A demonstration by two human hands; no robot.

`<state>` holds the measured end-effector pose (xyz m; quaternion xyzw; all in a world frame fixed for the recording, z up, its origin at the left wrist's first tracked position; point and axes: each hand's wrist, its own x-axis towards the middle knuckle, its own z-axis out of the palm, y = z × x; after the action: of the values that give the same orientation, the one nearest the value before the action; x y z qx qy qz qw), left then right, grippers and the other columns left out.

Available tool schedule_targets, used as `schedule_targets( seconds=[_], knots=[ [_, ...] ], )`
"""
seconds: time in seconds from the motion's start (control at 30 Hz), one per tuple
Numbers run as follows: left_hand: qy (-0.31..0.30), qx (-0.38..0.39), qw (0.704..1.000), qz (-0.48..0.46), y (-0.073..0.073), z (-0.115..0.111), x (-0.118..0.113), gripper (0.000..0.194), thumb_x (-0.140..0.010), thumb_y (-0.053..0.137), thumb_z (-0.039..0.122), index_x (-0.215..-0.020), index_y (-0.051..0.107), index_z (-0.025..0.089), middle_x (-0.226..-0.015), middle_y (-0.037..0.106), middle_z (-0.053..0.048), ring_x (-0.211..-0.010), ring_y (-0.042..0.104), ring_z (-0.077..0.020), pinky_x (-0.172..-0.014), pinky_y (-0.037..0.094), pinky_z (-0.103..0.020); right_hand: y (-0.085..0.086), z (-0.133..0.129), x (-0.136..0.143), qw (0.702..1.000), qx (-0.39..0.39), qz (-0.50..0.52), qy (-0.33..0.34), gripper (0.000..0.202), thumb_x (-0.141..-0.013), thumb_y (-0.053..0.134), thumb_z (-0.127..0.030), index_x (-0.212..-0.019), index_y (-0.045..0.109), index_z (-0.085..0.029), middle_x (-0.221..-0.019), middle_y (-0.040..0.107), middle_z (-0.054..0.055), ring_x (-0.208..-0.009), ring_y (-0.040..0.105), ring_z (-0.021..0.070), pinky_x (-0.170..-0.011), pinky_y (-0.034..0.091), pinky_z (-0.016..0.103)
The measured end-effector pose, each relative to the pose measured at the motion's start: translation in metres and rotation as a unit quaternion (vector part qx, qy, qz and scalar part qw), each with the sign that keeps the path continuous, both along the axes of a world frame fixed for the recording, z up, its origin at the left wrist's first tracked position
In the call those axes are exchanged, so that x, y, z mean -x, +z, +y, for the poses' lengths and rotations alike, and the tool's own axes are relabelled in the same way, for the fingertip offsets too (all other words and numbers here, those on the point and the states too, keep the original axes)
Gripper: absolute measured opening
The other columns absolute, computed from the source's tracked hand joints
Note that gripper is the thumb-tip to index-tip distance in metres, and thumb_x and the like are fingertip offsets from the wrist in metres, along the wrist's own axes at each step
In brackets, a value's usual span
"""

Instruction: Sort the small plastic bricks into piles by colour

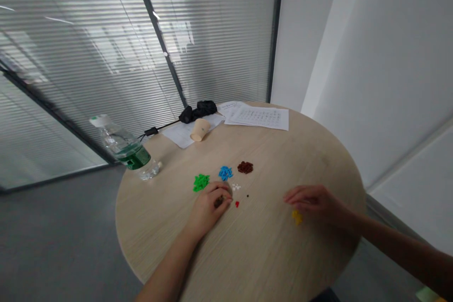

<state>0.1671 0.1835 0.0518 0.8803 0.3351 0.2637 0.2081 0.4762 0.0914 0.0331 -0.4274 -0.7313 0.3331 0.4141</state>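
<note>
My left hand (208, 210) rests on the round wooden table beside the green pieces (201, 182), fingers curled and fingertips close together near the white pieces (236, 187); what it pinches, if anything, is too small to make out. Just right of its fingertips lie a few red pieces (237, 204) and one tiny dark piece (247, 196). Blue pieces (225, 173) and dark brown pieces (245, 167) form small piles farther back. On the right, my right hand (311, 202) is over the tabletop, its fingers bent and pressed together, with yellow pieces (297, 217) just beneath it.
A clear bottle with a green label (132, 155) stands at the table's left edge. Toward the back are a paper cup (200, 130), a black folded object (198, 111) and printed sheets (262, 117). The wooden table (269, 255) has a curved edge.
</note>
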Motion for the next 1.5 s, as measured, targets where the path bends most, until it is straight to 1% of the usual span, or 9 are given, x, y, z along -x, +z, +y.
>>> schedule_targets(
  seconds=[0.13,0.2,0.3,0.5,0.67,0.8,0.93,1.27,1.5],
  knots=[
    [0.0,0.004,1.0,-0.007,0.0,0.0,0.0,0.01,-0.08,0.053,0.019,-0.074,0.061,0.018,-0.097,0.059,-0.005,-0.092,0.056,-0.0159,-0.082,0.047,-0.033,0.019,0.046,0.019,0.998,-0.055,-0.04,-0.01,0.016,-0.08,0.059,-0.032,-0.084,0.07,-0.021,-0.092,0.07,0.006,-0.088,0.065,0.0166,-0.08,0.051,0.03],
    [-0.001,0.01,1.0,-0.013,0.001,-0.001,-0.001,0.01,-0.08,0.052,0.019,-0.074,0.06,0.018,-0.096,0.059,-0.006,-0.092,0.056,-0.016,-0.082,0.046,-0.033,0.027,0.069,0.038,0.992,-0.104,-0.065,0.043,0.017,-0.081,0.057,-0.032,-0.082,0.07,-0.022,-0.088,0.071,0.005,-0.085,0.065,0.015,-0.081,0.05,0.03],
    [0.003,0.024,0.999,-0.023,0.004,-0.005,-0.003,0.009,-0.08,0.052,0.018,-0.075,0.059,0.018,-0.096,0.059,-0.006,-0.091,0.056,-0.0161,-0.083,0.046,-0.033,0.029,0.095,0.069,0.983,-0.119,-0.09,0.11,0.017,-0.082,0.057,-0.03,-0.085,0.07,-0.02,-0.089,0.071,0.006,-0.084,0.064,0.0139,-0.082,0.049,0.029],
    [0.036,0.026,0.998,-0.039,0.005,-0.008,-0.004,0.003,-0.077,0.053,0.017,-0.076,0.05,0.018,-0.092,0.058,-0.006,-0.087,0.054,-0.0165,-0.079,0.045,-0.034,0.017,0.114,0.101,0.971,-0.098,-0.083,0.202,0.016,-0.081,0.058,-0.029,-0.085,0.071,-0.02,-0.092,0.07,0.005,-0.089,0.064,0.0128,-0.084,0.048,0.027],
    [0.048,0.03,0.998,-0.036,0.004,-0.008,-0.004,0.003,-0.078,0.05,0.015,-0.076,0.049,0.018,-0.089,0.057,-0.005,-0.085,0.053,-0.0159,-0.076,0.045,-0.031,0.011,0.117,0.104,0.966,-0.11,-0.098,0.213,0.017,-0.081,0.057,-0.027,-0.083,0.071,-0.018,-0.089,0.071,0.005,-0.088,0.064,0.0127,-0.082,0.048,0.025],
    [0.041,0.019,0.999,-0.023,0.004,-0.007,-0.004,0.003,-0.079,0.049,0.015,-0.078,0.05,0.018,-0.09,0.057,-0.005,-0.085,0.053,-0.0159,-0.076,0.044,-0.032,0.007,0.114,0.092,0.968,-0.108,-0.113,0.197,0.02,-0.083,0.053,-0.028,-0.084,0.071,-0.02,-0.091,0.071,0.004,-0.086,0.064,0.0117,-0.081,0.049,0.024],
    [0.042,-0.004,0.999,-0.008,0.004,-0.007,-0.004,0.004,-0.08,0.048,0.018,-0.079,0.052,0.018,-0.09,0.057,-0.006,-0.085,0.053,-0.0164,-0.077,0.045,-0.033,0.003,0.103,0.064,0.973,-0.09,-0.13,0.17,0.021,-0.084,0.052,-0.032,-0.086,0.071,-0.022,-0.091,0.071,0.002,-0.088,0.064,0.0116,-0.082,0.049,0.025],
    [0.036,-0.031,0.999,0.014,0.004,-0.004,-0.004,0.014,-0.081,0.049,0.02,-0.092,0.057,0.019,-0.102,0.058,-0.007,-0.098,0.055,-0.0182,-0.088,0.045,-0.038,-0.013,0.044,-0.02,0.99,-0.045,-0.116,0.068,0.018,-0.083,0.055,-0.031,-0.088,0.071,-0.026,-0.092,0.071,0.003,-0.09,0.064,0.0141,-0.084,0.05,0.028],
    [0.062,-0.026,0.998,-0.001,-0.004,-0.003,-0.008,0.017,-0.079,0.051,0.019,-0.093,0.061,0.019,-0.108,0.058,-0.006,-0.101,0.055,-0.0183,-0.092,0.044,-0.04,-0.011,0.022,-0.042,0.998,0.014,-0.061,0.004,0.016,-0.078,0.061,-0.032,-0.087,0.071,-0.024,-0.095,0.07,0.005,-0.093,0.064,0.0174,-0.085,0.05,0.033]
  ],
)
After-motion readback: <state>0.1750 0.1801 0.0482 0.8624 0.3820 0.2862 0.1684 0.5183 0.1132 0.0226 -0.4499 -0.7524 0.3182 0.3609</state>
